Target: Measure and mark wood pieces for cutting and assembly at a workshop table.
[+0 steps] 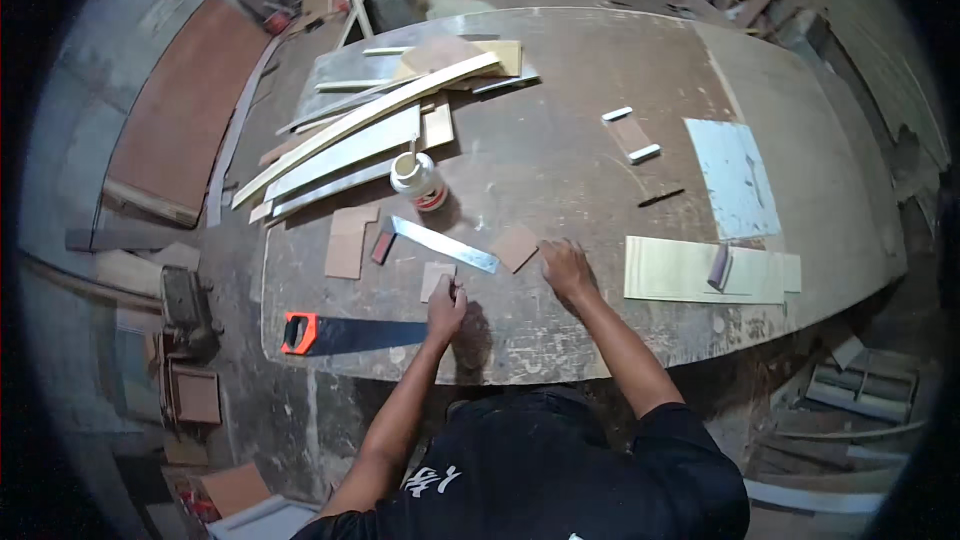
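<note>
I watch the left hand [447,312] from afar: its fingers curl together at the edge of a small pale piece [436,278], but I cannot tell whether they pinch it. The right hand [567,270] has its fingertips at a corner of a brown square piece [515,248], perhaps steadying it; I cannot tell if they clamp it. Both pieces lie on the table [545,340], the try square [445,244] just beyond, presumably for reach. The open jar [420,187] stands upright, likely against spilling, 1 brush [413,145] in it.
</note>
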Motion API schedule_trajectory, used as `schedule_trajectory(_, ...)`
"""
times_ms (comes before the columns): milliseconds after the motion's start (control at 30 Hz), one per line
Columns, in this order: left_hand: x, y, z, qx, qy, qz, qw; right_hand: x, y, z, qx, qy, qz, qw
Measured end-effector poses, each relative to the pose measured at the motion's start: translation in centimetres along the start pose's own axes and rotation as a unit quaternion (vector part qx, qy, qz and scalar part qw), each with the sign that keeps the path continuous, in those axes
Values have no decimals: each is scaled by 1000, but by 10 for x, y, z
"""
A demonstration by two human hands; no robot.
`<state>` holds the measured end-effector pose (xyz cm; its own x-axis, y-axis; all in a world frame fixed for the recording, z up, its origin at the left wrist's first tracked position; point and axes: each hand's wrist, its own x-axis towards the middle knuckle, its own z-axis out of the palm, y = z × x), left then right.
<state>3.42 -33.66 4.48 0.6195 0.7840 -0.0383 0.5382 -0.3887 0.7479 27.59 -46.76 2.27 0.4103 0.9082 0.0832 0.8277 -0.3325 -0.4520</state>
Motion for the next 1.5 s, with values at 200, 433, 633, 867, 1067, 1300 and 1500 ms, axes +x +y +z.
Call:
schedule_trajectory(200,-12,-20,-16,-81,42,-23,996,13,-51,15,-71,45,13,996)
schedule_trajectory(433,-35,-80,-54,-82,74,-94,989,0,-53,26,45,83,52,994)
schedule_trajectory(633,-36,-102,-87,-397,42,-162,902,-12,-127,-3,906,-71,185,374)
schedule_trajectory(867,-10,-80,-103,-452,-61,-168,874,-15,-144,32,755,-38,167,633)
schedule_trajectory(1067,-6,-101,-102,-459,-110,-163,867,-15,-158,24,509,-36,183,840)
schedule_trajectory(1300,26,-102,-69,186,-126,178,958,-23,-145,54,649,29,271,711)
schedule_trajectory(1500,60,-79,-72,269,-221,159,924,-39,-136,51,608,-11,307,732)
